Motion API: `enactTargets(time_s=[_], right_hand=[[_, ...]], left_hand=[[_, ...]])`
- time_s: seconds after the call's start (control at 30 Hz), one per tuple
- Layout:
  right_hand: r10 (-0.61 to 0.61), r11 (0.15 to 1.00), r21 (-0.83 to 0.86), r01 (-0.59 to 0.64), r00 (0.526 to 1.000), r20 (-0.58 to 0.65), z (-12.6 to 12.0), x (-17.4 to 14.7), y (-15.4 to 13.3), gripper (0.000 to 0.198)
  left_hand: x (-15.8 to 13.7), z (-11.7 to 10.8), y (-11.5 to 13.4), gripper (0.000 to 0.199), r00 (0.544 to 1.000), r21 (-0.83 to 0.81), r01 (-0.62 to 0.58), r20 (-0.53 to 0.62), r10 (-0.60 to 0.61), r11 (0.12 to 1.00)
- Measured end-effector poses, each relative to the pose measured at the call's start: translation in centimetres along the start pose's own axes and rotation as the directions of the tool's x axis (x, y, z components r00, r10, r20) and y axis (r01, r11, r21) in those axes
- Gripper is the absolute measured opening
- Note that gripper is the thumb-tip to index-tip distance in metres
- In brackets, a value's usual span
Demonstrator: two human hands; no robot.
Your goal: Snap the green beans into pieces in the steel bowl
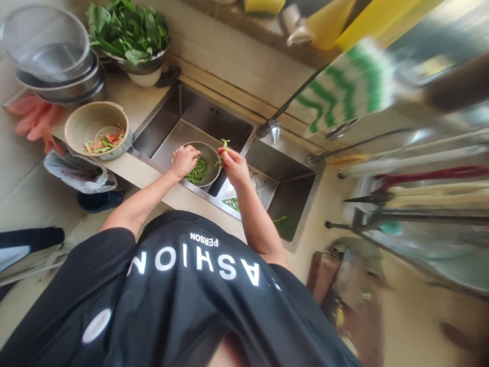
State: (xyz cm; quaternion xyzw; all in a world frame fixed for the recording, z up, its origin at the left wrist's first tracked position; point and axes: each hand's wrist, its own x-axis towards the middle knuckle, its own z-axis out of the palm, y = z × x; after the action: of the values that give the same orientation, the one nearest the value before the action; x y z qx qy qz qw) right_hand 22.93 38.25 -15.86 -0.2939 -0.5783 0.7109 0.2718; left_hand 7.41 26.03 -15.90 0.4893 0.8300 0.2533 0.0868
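A round metal bowl (212, 159) with cut green vegetable stems (197, 171) in it stands in the left sink basin. My left hand (185, 161) lies over the bowl's left rim with its fingers curled in towards the stems. Whatever those fingers hold, if anything, is hidden. Over the bowl's right side, my right hand (234, 165) pinches a thin green vegetable stem (224, 145) between thumb and fingers. Part of the stem sticks up above the fingertips and part hangs below. More greens (231, 204) lie in the right basin, partly behind my right forearm.
The double steel sink (156, 132) has a faucet (274, 131) behind it. A beige strainer basket (97, 113) with chopped red and green pieces stands left, near stacked bowls (61, 84) and a bowl of leafy greens (130, 33). A striped cloth (346, 84) hangs at the right.
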Motion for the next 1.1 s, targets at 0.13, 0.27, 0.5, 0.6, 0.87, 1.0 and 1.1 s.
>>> enactTargets(time_s=[0.13, 0.27, 0.5, 0.6, 0.87, 1.0, 1.1], right_hand=[[-0.012, 0.998, 0.065, 0.014, 0.999, -0.040, -0.7, 0.3, -0.3, 0.049], [-0.140, 0.990, -0.014, 0.139, 0.988, -0.069, 0.0, 0.2, -0.9, 0.039], [-0.345, 0.894, -0.301, 0.331, 0.939, 0.009, 1.7, -0.5, -2.5, 0.033], [-0.376, 0.854, -0.367, 0.367, 0.925, 0.050, 2.0, -0.9, -3.1, 0.033], [-0.421, 0.744, -0.553, 0.376, 0.906, 0.050, 0.4, -1.2, -3.8, 0.022], [-0.335, 0.704, -0.563, 0.433, 0.901, 0.275, 0.7, -2.0, -5.0, 0.018], [-0.294, 0.702, -0.572, 0.425, 0.904, 0.311, 1.2, -2.4, -5.6, 0.017]], left_hand=[[-0.1, 0.0, 0.2, 0.027, 1.000, 0.026, 0.027, -0.014, -0.026, 0.999], [-0.1, -1.0, 2.3, 0.015, 0.989, -0.264, -0.074, -0.144, 0.036, 0.962], [-1.2, -1.0, 5.5, 0.026, 0.990, -0.685, -0.088, -0.143, -0.015, 0.723], [-1.4, -0.6, 5.8, 0.027, 0.991, -0.796, -0.036, -0.106, -0.081, 0.604], [-1.9, -1.8, 5.8, 0.032, 0.948, -0.913, 0.239, 0.147, -0.281, 0.329], [-2.1, -2.1, 5.7, 0.029, 0.961, -0.897, 0.202, 0.103, -0.257, 0.393], [-2.2, -2.3, 5.5, 0.027, 0.977, -0.854, 0.122, 0.012, -0.215, 0.505]])
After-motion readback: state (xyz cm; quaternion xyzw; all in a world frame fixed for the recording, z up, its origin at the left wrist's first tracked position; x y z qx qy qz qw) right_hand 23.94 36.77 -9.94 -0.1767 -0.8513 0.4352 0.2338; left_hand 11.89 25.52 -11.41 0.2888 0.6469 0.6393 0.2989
